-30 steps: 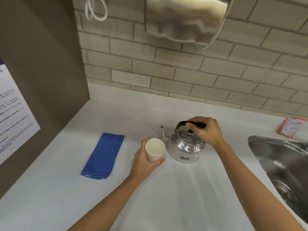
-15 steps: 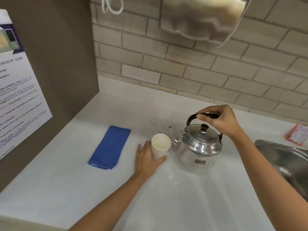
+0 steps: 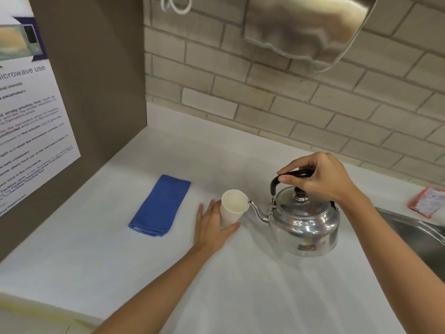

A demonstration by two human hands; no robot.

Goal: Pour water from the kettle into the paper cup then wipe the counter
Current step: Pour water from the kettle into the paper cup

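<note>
Our right hand [image 3: 320, 177] gripped the shiny metal kettle [image 3: 304, 224] by its black handle, spout at the white paper cup [image 3: 233, 208] clasped in our left hand [image 3: 212, 227] on the white surface [image 3: 240, 285].

Kettle [image 3: 304, 222]: polished silver metal, black handle, dark lid knob.
Paper cup [image 3: 233, 208]: plain white, cream inside.
Cloth [image 3: 160, 205]: solid blue, near the table's left edge.
Table [image 3: 240, 285]: white, unpatterned.
Wall [image 3: 289, 112]: beige brick with pale mortar lines.
Packet [image 3: 428, 202]: red-orange and white, at the far right edge.
Sink [image 3: 419, 235]: grey steel.
</note>
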